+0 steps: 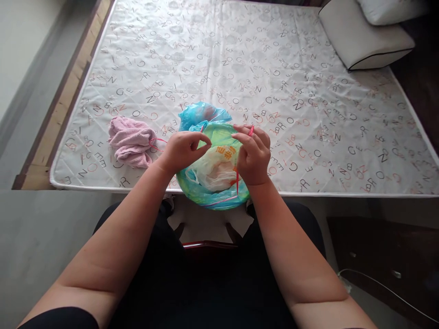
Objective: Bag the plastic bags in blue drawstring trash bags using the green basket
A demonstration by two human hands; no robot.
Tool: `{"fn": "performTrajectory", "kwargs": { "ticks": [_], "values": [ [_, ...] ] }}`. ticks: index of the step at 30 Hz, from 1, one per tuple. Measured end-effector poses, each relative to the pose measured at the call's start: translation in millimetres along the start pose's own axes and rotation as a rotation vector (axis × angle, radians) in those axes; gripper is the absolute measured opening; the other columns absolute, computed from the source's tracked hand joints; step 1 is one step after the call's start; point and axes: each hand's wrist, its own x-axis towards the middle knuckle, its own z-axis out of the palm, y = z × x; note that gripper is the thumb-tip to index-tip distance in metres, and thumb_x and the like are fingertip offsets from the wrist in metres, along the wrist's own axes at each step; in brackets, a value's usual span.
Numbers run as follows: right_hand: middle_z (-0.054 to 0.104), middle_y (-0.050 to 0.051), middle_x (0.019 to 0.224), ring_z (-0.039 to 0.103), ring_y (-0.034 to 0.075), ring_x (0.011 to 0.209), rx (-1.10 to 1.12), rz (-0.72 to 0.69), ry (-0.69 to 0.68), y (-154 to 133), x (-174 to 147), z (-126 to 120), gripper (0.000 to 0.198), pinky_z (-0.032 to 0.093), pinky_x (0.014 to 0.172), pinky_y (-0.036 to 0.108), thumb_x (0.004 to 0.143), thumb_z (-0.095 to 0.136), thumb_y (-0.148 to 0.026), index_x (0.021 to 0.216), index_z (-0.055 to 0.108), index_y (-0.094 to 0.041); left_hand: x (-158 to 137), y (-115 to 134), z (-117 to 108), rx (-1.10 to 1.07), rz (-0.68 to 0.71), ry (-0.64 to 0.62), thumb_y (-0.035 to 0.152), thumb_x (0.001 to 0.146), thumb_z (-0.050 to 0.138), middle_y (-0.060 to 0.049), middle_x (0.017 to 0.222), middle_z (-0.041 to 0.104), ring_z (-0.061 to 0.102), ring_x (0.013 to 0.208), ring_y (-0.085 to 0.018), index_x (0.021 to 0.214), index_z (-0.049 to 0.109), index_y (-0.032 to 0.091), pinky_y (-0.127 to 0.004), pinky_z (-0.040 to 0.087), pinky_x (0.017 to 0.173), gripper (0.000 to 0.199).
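A round green bin stands at the mattress's front edge, lined with a thin blue plastic bag. Inside lies a crumpled whitish plastic bag with orange print. My left hand is over the bin's left rim, thumb and fingers curled in a pinch; red string shows on both sides of it. At the right rim, my right hand is closed on a red drawstring, which runs across the fingers and down along the liner. Behind the bin, a puffed blue part of the bag rests on the mattress.
A pink towel lies crumpled on the letter-printed mattress, left of the bin, with a loop of red string beside it. A white pillow-like block is at the back right. A pale cable runs by the lower right.
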Motion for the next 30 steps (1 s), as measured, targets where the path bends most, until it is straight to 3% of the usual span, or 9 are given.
{"fn": "performTrajectory", "kwargs": {
  "ticks": [3,6,9,14,18,22,24,27,30],
  "values": [
    [0.077,0.007,0.130,0.070,0.028,0.134,-0.005,0.082,0.103,6,2,1,0.049,0.054,0.122,0.059,0.109,0.033,-0.022,0.131,0.075,-0.034,-1,0,1,-0.040,-0.023,0.047,0.037,0.093,0.074,0.005,0.056,0.039,0.038,0.055,-0.014,0.090,0.085,0.026,-0.032,0.038,0.064,0.016],
    [0.073,0.012,0.126,0.073,0.028,0.123,-0.056,0.216,0.233,24,5,7,0.057,0.062,0.107,0.055,0.107,0.029,-0.023,0.153,0.063,-0.029,-2,2,2,-0.037,0.005,0.056,0.037,0.093,0.071,0.005,0.056,0.039,0.036,0.055,-0.014,0.089,0.084,0.026,-0.032,0.036,0.064,0.018],
    [0.073,0.014,0.127,0.075,0.026,0.118,-0.023,0.283,0.236,46,7,15,0.066,0.065,0.100,0.051,0.104,0.028,-0.022,0.165,0.052,-0.027,-4,8,4,-0.009,0.020,0.046,0.038,0.091,0.070,0.004,0.055,0.042,0.038,0.055,-0.014,0.086,0.082,0.027,-0.033,0.038,0.065,0.017],
    [0.076,0.014,0.130,0.077,0.025,0.116,0.149,0.400,0.130,60,12,19,0.050,0.065,0.102,0.047,0.107,0.036,-0.028,0.147,0.066,-0.022,-10,13,2,0.011,0.053,0.103,0.039,0.088,0.069,0.004,0.052,0.043,0.041,0.052,-0.015,0.080,0.079,0.027,-0.033,0.042,0.065,0.018],
    [0.080,0.013,0.118,0.077,0.027,0.112,0.187,0.523,0.060,50,16,11,0.042,0.062,0.103,0.047,0.111,0.044,-0.046,0.121,0.076,-0.020,-12,11,3,0.037,0.306,0.193,0.029,0.089,0.064,0.002,0.057,0.057,0.048,0.050,-0.013,0.077,0.074,0.025,-0.030,0.042,0.059,0.016],
    [0.083,0.010,0.113,0.077,0.028,0.114,0.306,0.475,-0.005,39,17,4,0.050,0.060,0.108,0.048,0.111,0.047,-0.060,0.111,0.080,-0.022,-9,12,6,0.006,0.626,0.334,0.013,0.085,0.061,0.005,0.060,0.062,0.052,0.047,-0.011,0.083,0.068,0.023,-0.026,0.040,0.053,0.013],
    [0.084,0.008,0.122,0.077,0.028,0.120,0.353,0.432,-0.023,36,17,4,0.046,0.058,0.112,0.050,0.110,0.052,-0.059,0.116,0.082,-0.025,-8,11,7,-0.009,0.692,0.369,0.010,0.084,0.061,0.006,0.062,0.062,0.053,0.048,-0.010,0.084,0.066,0.023,-0.026,0.041,0.054,0.014],
    [0.083,0.006,0.129,0.075,0.028,0.127,0.383,0.371,-0.020,33,16,4,0.041,0.058,0.115,0.051,0.110,0.053,-0.056,0.120,0.082,-0.028,-10,5,6,0.016,0.652,0.385,0.015,0.084,0.062,0.005,0.063,0.062,0.054,0.048,-0.011,0.082,0.064,0.024,-0.027,0.044,0.056,0.009],
    [0.083,0.006,0.127,0.076,0.026,0.126,0.398,0.329,0.009,31,17,4,0.041,0.058,0.116,0.050,0.111,0.051,-0.055,0.118,0.082,-0.029,-15,-4,7,0.082,0.489,0.386,0.022,0.088,0.062,0.003,0.062,0.059,0.054,0.051,-0.013,0.078,0.064,0.024,-0.030,0.047,0.058,0.010]
  ]
}}
